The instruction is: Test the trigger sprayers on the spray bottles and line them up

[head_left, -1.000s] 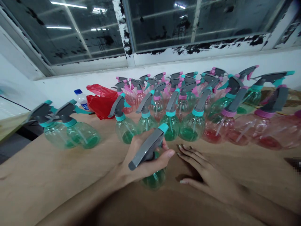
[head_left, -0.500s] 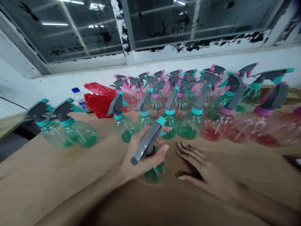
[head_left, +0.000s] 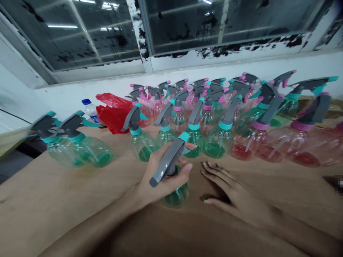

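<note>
The left hand [head_left: 158,175] is wrapped around the neck of a rounded, clear green plastic spray bottle with a dark grey trigger head and a turquoise nozzle [head_left: 168,161], its fingers at the turquoise trigger; the bottle is in front of the person, over the near part of the wooden table [head_left: 64,200], though whether its base bears on the wood is hard to tell. The right hand [head_left: 227,185] lies palm down beside it, fingers spread, with nothing seen in its grasp. A hard squeeze on the trigger could send liquid toward the green-tinted spray bottles with turquoise collars [head_left: 194,142] just beyond, since the nozzle points their way. Pushing the held bottle forward could knock one over, as they stand close together, and the pink-tinted spray bottles with pink collars [head_left: 249,142] to their right might be jostled too. No writing shows on the spray bottles; the white bottle with a blue cap [head_left: 90,110], beside a crumpled red plastic bag [head_left: 114,116], bears a blue label too small to read.
</note>
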The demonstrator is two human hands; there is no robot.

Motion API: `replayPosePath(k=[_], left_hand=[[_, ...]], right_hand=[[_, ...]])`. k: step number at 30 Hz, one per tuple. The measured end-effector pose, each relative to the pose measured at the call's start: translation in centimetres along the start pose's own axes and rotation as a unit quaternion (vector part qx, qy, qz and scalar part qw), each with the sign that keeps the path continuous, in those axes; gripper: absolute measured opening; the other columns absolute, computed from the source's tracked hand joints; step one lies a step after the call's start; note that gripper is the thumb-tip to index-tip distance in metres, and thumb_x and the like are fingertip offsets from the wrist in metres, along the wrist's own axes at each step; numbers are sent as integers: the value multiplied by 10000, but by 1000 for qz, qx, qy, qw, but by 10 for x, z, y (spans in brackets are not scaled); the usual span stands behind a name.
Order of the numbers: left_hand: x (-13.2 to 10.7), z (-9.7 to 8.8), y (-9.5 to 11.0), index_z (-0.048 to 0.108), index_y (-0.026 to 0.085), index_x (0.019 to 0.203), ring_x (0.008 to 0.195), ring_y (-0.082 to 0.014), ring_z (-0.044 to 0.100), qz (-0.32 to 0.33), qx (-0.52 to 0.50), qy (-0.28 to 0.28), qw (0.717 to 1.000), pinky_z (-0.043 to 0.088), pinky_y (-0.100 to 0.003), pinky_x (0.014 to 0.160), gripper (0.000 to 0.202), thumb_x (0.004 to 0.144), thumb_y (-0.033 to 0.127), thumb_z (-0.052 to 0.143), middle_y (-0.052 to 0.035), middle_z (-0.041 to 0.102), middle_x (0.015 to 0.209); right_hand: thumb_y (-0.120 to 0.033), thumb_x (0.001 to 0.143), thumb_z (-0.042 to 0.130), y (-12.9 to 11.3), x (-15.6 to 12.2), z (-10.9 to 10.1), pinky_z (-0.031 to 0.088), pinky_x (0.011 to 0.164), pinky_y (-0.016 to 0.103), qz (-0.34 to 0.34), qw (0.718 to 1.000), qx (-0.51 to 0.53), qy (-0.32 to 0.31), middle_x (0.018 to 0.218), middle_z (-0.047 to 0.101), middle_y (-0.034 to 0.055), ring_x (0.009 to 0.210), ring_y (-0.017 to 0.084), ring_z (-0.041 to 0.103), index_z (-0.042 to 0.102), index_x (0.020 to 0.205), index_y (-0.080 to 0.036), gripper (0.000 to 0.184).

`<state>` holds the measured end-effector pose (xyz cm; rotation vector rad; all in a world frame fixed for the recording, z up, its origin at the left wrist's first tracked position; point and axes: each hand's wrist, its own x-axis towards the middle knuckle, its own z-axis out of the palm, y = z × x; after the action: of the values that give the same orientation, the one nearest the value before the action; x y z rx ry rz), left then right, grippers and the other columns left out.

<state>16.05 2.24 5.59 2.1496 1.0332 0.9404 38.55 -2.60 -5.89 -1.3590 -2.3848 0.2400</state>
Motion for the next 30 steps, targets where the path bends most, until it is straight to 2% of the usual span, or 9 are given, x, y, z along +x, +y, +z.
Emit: replayPosePath(k=[4,7,10,14,20,24,30], left_hand=[[-1,2,-2,560,240,1085,612,-174,647,-10,7,-12,1000,472,-250,439,321,769,299,567,-28,670,824],[-2,3,-5,552,239,1100,603,-165,649,-6,16,-5,1000,524,-262,512,337,767,288,573,-18,658,804],[-3,3,-5,536,243,1111,700,-165,671,3,11,-4,1000,555,-267,604,345,768,236,571,-30,673,926],[-2,3,-5,543,231,1086,733,-156,674,24,-11,0,1000,558,-257,605,339,752,194,582,-55,655,1111],[-3,6,-9,499,197,1172,761,-143,675,39,-40,1,998,581,-257,700,438,744,167,589,-98,620,1200],[-2,7,-9,501,187,1171,754,-147,677,38,-61,1,997,589,-266,699,451,731,159,592,-109,623,1195],[-2,6,-3,533,186,1109,689,-160,684,14,-39,13,999,579,-261,611,400,714,205,588,-90,676,1074]], right_hand=[[-532,846,512,1,0,2,309,1086,489,1,1000,4,3,1468,359,53,1355,255,288,317,1417,-240,671],[-533,852,502,2,0,3,299,1095,473,4,1000,2,0,1473,353,47,1358,243,282,315,1419,-239,666],[-532,854,498,3,-1,3,293,1099,467,2,1000,2,-1,1476,348,41,1360,238,281,312,1420,-245,661],[-530,856,496,2,0,2,299,1096,471,3,1000,3,0,1471,356,42,1357,238,286,309,1421,-244,660],[-547,858,479,1,0,0,310,1090,472,-1,1000,-13,-4,1467,363,46,1354,236,294,342,1404,-220,651],[-548,858,479,1,0,1,320,1086,467,-1,1000,-20,3,1462,371,48,1351,234,302,346,1402,-217,650],[-527,847,513,1,0,2,314,1090,465,2,1000,1,10,1465,367,44,1351,241,300,340,1406,-230,657]])
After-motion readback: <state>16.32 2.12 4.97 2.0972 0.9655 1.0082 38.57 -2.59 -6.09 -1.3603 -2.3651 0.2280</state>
